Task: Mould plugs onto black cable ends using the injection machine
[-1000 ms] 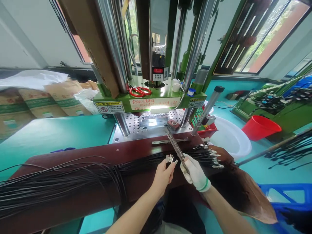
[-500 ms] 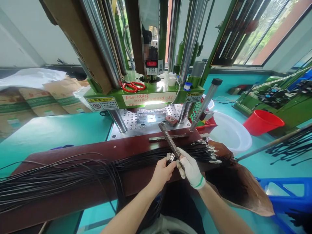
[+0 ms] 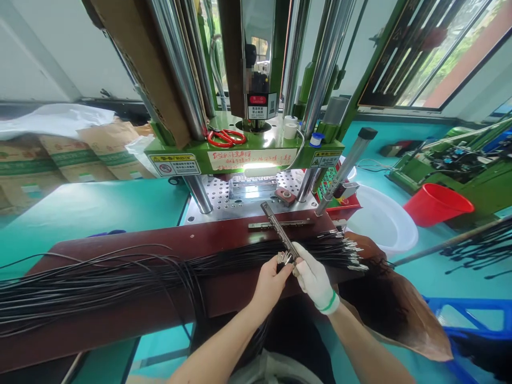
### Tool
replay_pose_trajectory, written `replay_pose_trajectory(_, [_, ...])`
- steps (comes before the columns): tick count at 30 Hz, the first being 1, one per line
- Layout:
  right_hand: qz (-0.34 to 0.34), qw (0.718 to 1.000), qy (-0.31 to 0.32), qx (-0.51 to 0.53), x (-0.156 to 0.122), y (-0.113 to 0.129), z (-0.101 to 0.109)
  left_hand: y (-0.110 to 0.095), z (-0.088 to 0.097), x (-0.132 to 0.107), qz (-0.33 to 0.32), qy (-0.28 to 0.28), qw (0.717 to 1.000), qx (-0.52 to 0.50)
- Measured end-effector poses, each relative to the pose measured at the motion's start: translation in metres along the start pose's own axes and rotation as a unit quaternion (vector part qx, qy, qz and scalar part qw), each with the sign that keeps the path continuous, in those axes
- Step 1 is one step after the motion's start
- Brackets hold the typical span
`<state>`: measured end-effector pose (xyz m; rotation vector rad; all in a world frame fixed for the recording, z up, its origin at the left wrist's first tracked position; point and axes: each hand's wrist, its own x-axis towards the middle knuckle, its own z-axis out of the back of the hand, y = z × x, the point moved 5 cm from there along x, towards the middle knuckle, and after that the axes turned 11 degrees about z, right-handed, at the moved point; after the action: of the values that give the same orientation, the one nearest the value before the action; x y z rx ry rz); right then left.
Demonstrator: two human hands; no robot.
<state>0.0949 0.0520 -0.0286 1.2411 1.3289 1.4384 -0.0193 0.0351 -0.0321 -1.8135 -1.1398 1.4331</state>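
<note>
My left hand (image 3: 272, 282), bare, is closed round a small bunch of cable ends with metal connectors (image 3: 283, 259). Gloved in white with a green cuff, my right hand (image 3: 316, 280) grips the near end of a long, narrow metal bar (image 3: 278, 226) with slots along it. That bar slants up and away towards the press. Both hands meet above the near edge of the brown bench, the connectors touching or very close to the bar's near end. A second similar bar (image 3: 260, 226) lies flat on the bench behind. Black cables (image 3: 236, 260) run along the bench, their silvery ends (image 3: 354, 256) at the right.
A green press (image 3: 180, 154) stands ahead, with a metal mould block (image 3: 252, 188) on its perforated plate (image 3: 216, 200). Red-handled scissors (image 3: 226, 138) rest on its ledge. To the right are a white tub (image 3: 388, 221), a red bucket (image 3: 438, 205) and a brown paper bag (image 3: 420, 330).
My view has shifted slightly, so the scene sits a little further right. Both hands keep their grips, and the connectors in my left hand have turned slightly against the bar.
</note>
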Motion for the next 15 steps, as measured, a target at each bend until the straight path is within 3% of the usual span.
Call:
replay_pose_trajectory(3, [-0.011, 0.999, -0.015, 0.027, 0.001, 0.002, 0.000, -0.010, 0.001, -0.003, -0.055, 0.007, 0.998, 0.039])
replay_pose_trajectory(6, [-0.024, 0.997, -0.037, 0.060, 0.004, 0.004, 0.003, -0.019, 0.010, -0.005, -0.073, -0.033, 0.997, -0.010])
replay_pose_trajectory(9, [-0.025, 0.996, -0.046, 0.076, 0.005, 0.006, 0.004, -0.021, 0.013, -0.005, -0.031, -0.030, 0.997, -0.059])
replay_pose_trajectory(12, [-0.029, 0.997, -0.038, 0.066, 0.004, 0.006, 0.003, -0.017, 0.006, -0.004, 0.040, 0.012, 0.998, -0.041])
replay_pose_trajectory(15, [-0.029, 0.998, -0.023, 0.059, 0.003, 0.008, 0.002, -0.015, 0.002, -0.002, 0.069, 0.038, 0.997, -0.025])
